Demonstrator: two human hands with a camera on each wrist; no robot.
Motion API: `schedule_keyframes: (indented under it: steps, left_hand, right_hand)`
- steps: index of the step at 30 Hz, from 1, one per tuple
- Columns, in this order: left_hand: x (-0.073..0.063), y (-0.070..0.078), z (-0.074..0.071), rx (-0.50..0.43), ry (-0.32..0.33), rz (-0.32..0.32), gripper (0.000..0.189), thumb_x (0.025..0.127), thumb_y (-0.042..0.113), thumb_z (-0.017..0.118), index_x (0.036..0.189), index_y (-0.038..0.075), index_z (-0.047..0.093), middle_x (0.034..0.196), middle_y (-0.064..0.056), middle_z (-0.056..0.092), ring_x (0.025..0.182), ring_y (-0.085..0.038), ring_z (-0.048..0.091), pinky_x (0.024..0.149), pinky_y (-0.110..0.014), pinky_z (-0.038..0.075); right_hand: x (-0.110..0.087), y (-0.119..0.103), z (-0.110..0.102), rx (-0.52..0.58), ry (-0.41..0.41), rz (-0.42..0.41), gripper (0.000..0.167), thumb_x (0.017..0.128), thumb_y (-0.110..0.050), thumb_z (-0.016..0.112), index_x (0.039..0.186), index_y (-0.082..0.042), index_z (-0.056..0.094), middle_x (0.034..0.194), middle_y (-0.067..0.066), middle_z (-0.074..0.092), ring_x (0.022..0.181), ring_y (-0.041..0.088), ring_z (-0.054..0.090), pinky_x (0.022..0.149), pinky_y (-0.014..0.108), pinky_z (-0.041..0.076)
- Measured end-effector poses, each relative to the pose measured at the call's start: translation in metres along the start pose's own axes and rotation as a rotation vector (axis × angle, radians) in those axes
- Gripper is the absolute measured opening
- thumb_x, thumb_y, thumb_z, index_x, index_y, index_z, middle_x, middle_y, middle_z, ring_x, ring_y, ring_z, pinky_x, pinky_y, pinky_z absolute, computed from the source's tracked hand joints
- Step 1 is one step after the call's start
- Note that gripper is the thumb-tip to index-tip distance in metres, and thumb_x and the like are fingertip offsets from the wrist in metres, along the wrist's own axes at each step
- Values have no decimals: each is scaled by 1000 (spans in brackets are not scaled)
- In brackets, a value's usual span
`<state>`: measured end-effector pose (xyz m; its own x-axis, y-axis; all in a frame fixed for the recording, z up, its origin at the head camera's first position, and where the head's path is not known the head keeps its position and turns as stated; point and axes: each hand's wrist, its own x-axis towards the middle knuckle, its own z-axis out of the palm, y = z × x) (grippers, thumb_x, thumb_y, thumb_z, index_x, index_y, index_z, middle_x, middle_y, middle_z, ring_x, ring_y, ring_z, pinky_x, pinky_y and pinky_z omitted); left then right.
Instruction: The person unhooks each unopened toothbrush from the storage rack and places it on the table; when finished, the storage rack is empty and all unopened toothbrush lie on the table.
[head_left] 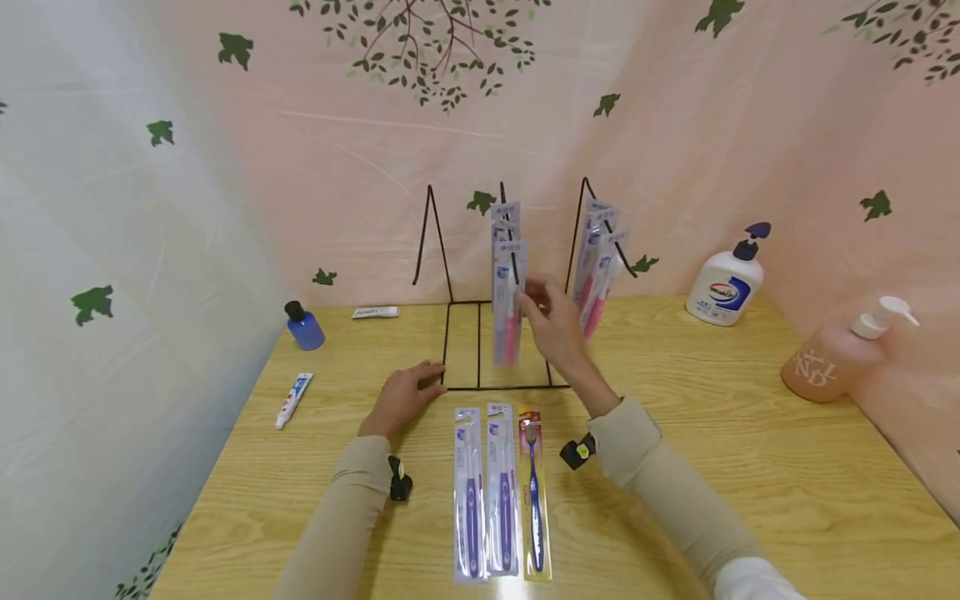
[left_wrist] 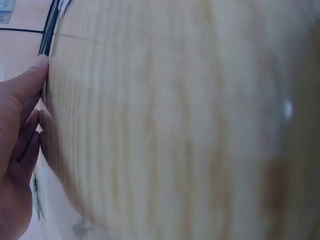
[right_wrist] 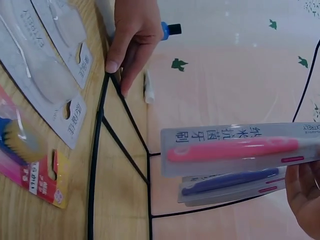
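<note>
My right hand (head_left: 555, 323) pinches the edge of a packaged pink toothbrush (head_left: 510, 327), which hangs at the front of the middle hook of a black wire rack (head_left: 480, 388). Behind this pack, a packaged purple toothbrush (right_wrist: 230, 181) shows in the right wrist view. My left hand (head_left: 401, 398) grips the rack's front left corner, with its thumb on the wire. Several toothbrush packs (head_left: 600, 267) hang on the right hook, pink handles among them. The left hook (head_left: 430, 217) carries no pack.
Two purple toothbrush packs (head_left: 470, 500) and a red-and-yellow pack with a blue toothbrush (head_left: 536, 500) lie before the rack. On the left are a blue bottle (head_left: 306, 332) and two small tubes (head_left: 294, 402). Pump bottles, one white (head_left: 723, 287) and one pink (head_left: 828, 362), stand at right.
</note>
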<state>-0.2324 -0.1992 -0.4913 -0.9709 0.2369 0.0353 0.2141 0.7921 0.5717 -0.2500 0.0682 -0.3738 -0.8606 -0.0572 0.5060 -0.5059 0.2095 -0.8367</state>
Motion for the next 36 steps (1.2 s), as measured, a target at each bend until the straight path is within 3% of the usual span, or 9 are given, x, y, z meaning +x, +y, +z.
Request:
schedule_keyframes:
  steps: [4, 12, 17, 25, 31, 36]
  left_hand:
    - [0, 0, 0, 3, 0, 0, 47, 92, 35, 63, 136, 19, 55, 146, -9, 46, 135, -32, 43, 112, -50, 35]
    - [0, 0, -1, 2, -7, 6, 47, 93, 34, 63, 136, 18, 55, 147, -10, 45, 135, -33, 43, 111, -51, 35]
    - [0, 2, -1, 15, -8, 10, 47, 93, 35, 62, 136, 18, 55, 146, -9, 45, 134, -32, 43, 111, -50, 35]
    - [-1, 2, 0, 0, -1, 17, 47, 92, 33, 63, 136, 16, 55, 146, -11, 46, 134, -33, 43, 111, -51, 35]
    - [-2, 3, 0, -8, -1, 14, 47, 93, 32, 63, 136, 16, 55, 146, -10, 46, 135, -32, 43, 111, -51, 35]
    - [-2, 3, -1, 3, 2, 11, 47, 93, 32, 62, 136, 16, 55, 146, -11, 46, 135, -33, 42, 111, -51, 35]
  right_hand:
    - [-10, -15, -5, 47, -39, 16, 25, 97, -7, 55, 121, 1, 56, 104, 20, 63, 92, 30, 63, 71, 25, 57]
    - [-34, -44, -16, 48, -95, 64, 27, 96, -1, 53, 121, 8, 54, 103, 23, 61, 88, 25, 61, 72, 32, 58]
    - [-45, -36, -21, 65, -120, 73, 27, 96, -5, 55, 121, 3, 55, 106, 19, 61, 91, 21, 61, 76, 38, 59]
    - [-56, -40, -30, 79, -140, 29, 26, 97, -13, 56, 121, -3, 57, 106, 14, 61, 93, 19, 62, 77, 28, 58]
    - [-71, -39, -42, 90, -127, 50, 27, 97, -9, 56, 122, -1, 54, 104, 17, 62, 90, 12, 62, 74, 26, 58]
    - [-86, -28, -52, 83, -126, 114, 28, 95, -7, 57, 121, 1, 52, 98, 21, 64, 79, 9, 62, 68, 27, 58]
